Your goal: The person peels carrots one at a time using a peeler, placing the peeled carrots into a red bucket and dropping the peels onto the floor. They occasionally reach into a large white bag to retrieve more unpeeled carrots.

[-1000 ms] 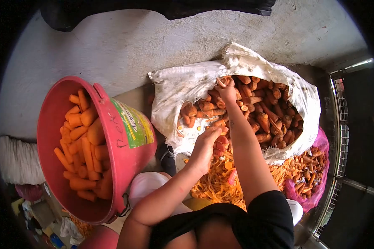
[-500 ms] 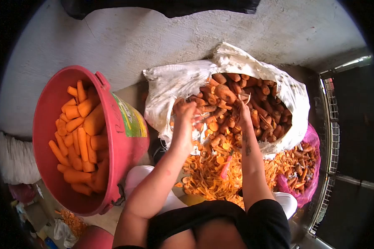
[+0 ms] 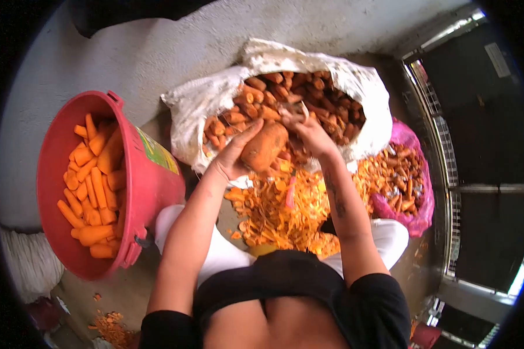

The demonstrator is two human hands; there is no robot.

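Observation:
My left hand (image 3: 237, 152) is closed around a large, thick carrot (image 3: 265, 146), its skin orange with brown patches. Close to the carrot's upper right, my right hand (image 3: 310, 135) grips a small pale peeler (image 3: 304, 111), partly hidden by the fingers. Both hands are over the mouth of a white woven sack (image 3: 370, 93) lying on its side, full of unpeeled carrots (image 3: 256, 96). Under the hands, a heap of carrot peelings (image 3: 262, 215) spreads between my legs. A knife with a pinkish-red handle (image 3: 290, 192) lies on that heap.
To the left stands a red tub (image 3: 52, 232) holding peeled carrots (image 3: 99, 192). A pink mesh bag (image 3: 428, 209) with carrot pieces sits at the right. Behind the sack rises a grey wall (image 3: 174, 64), and dark panels (image 3: 477, 145) line the right side.
My left hand has taken a large carrot from the sack and brought it toward the middle. My right hand, with the peeler, has come nearer the left. The whole view has shifted and turned.

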